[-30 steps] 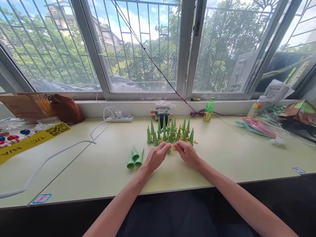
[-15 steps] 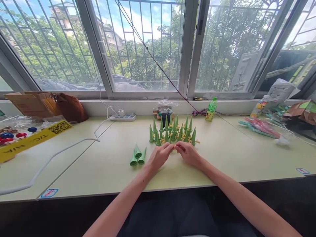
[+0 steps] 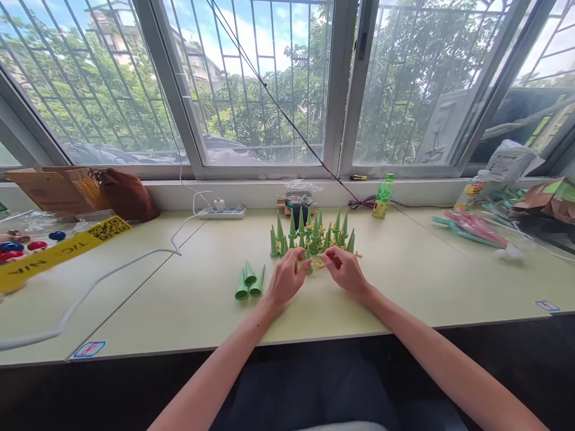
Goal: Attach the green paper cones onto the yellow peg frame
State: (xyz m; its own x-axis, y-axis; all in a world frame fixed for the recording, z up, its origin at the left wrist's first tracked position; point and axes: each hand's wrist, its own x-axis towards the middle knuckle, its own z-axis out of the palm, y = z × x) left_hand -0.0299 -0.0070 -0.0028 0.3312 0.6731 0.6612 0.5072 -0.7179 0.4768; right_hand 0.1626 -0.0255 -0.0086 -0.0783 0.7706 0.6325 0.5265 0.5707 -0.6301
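Note:
A cluster of green plastic cones (image 3: 314, 233) with small yellow fittings stands upright on the pale green table (image 3: 188, 305). My left hand (image 3: 286, 277) is curled at the cluster's near edge, fingers pinched on a green cone (image 3: 307, 262). My right hand (image 3: 345, 270) is beside it, fingertips pinched at a small yellow fitting (image 3: 320, 263). Three loose green cones (image 3: 249, 282) lie on their sides to the left of my left hand.
A white power strip (image 3: 222, 211) and its cable (image 3: 103, 278) run along the left. A green bottle (image 3: 382, 197) stands by the window sill. A brown pouch (image 3: 126, 194), cardboard and a yellow-labelled packet (image 3: 58, 254) sit far left; bags and pink-green items (image 3: 471, 230) far right.
Both hands have moved slightly away from me into the near edge of the cone cluster. The left fingers now close on a cone. The camera view shifted a little.

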